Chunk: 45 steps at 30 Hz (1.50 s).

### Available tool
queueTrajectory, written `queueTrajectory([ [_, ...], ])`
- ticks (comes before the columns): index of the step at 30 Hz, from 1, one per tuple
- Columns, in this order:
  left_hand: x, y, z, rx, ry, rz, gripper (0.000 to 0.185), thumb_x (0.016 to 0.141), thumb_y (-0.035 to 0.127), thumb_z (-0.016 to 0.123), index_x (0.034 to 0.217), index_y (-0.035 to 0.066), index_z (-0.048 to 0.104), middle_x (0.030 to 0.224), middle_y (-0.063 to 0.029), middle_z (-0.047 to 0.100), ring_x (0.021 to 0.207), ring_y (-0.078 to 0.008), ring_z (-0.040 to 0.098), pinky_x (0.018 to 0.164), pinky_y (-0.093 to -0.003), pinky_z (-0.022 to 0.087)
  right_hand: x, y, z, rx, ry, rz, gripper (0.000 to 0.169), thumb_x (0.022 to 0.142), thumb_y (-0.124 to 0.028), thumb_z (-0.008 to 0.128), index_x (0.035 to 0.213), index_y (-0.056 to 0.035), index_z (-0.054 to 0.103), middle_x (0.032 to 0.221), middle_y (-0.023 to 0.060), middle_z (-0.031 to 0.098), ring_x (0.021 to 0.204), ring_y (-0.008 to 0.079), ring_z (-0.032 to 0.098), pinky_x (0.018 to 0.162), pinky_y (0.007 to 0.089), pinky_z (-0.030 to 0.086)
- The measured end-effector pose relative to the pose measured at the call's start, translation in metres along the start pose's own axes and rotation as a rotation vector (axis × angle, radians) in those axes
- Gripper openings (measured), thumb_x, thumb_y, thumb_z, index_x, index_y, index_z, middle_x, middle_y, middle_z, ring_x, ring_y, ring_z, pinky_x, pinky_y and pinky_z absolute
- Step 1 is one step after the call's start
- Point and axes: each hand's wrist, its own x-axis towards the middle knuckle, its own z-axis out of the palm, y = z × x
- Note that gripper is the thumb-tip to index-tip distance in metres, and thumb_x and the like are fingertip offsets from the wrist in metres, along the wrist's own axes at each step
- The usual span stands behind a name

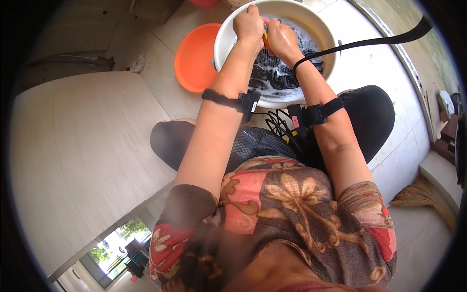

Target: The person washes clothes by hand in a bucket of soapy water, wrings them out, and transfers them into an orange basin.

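Observation:
A large white plastic basin [330,69] stands on the tiled floor before me, with sudsy water and dark wet cloth [282,78] in it. Over its upper part, my left hand [249,26] and my right hand [284,38] are closed side by side on a small bundle of coloured cloth [266,35], of which pink, yellow and orange bits show between them. The rest of the bundle is hidden by my fingers. My right hand looks wet. Both forearms bear black straps with small black devices; a black strap or cable crosses my right wrist.
An orange basin [195,58] touches or nearly touches the white one on its left. Black cables [279,122] lie between my knees and the white basin. A straw broom [419,193] lies at the right, near a step. A large pale panel [91,146] fills the left side.

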Motion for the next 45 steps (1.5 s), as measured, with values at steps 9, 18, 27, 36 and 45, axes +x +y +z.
queueTrajectory([
  [9,0.070,0.011,-0.140,-0.470,0.333,-0.362,0.038,0.094,0.034,0.030,0.105,0.001,0.045,0.100,-0.0164,0.058,0.097,-0.0349,0.056,0.088,-0.0600,0.041,0.008,0.017,-0.026,0.054,-0.131,0.185,0.046,0.088,-0.037,0.045,0.113,0.0010,0.053,0.095,0.0143,0.062,0.070,0.0200,0.065,0.052,0.0310,0.054],
  [18,0.136,-0.078,-0.327,-0.403,0.924,-0.019,0.027,0.090,0.015,0.033,0.105,0.003,0.052,0.105,-0.0100,0.057,0.093,-0.0301,0.057,0.092,-0.0472,0.041,0.013,0.034,-0.024,-0.173,-0.194,0.124,0.026,0.082,-0.023,0.056,0.088,0.0014,0.062,0.075,0.0082,0.063,0.060,0.0129,0.062,0.051,0.0269,0.055],
  [27,0.102,-0.004,-0.263,-0.592,0.732,-0.160,0.025,0.092,0.019,0.036,0.090,0.001,0.053,0.098,-0.0065,0.055,0.074,-0.0187,0.052,0.094,-0.0386,0.039,0.012,0.043,-0.031,-0.248,-0.189,0.144,0.025,0.082,-0.021,0.058,0.090,0.0016,0.063,0.068,0.0073,0.062,0.058,0.0135,0.062,0.052,0.0272,0.055],
  [36,-0.012,0.028,-0.112,0.227,-0.335,-0.165,0.025,0.086,0.020,0.058,0.100,-0.001,0.059,0.088,-0.0069,0.059,0.082,-0.0144,0.054,0.073,-0.0316,0.052,0.014,0.050,-0.046,-0.714,-0.253,0.033,0.037,0.064,-0.028,0.070,0.093,-0.0050,0.066,0.082,0.0146,0.066,0.079,0.0272,0.065,0.074,0.0379,0.052],
  [45,-0.050,-0.048,-0.026,1.383,-0.873,0.015,0.107,0.057,0.046,0.079,0.138,-0.002,0.027,0.132,-0.0329,0.030,0.121,-0.0391,0.040,0.099,-0.0341,0.036,0.015,0.060,-0.058,-0.957,-0.401,0.263,0.078,0.056,-0.038,0.078,0.118,0.0016,0.052,0.113,0.0223,0.058,0.108,0.0321,0.055,0.091,0.0378,0.045],
])
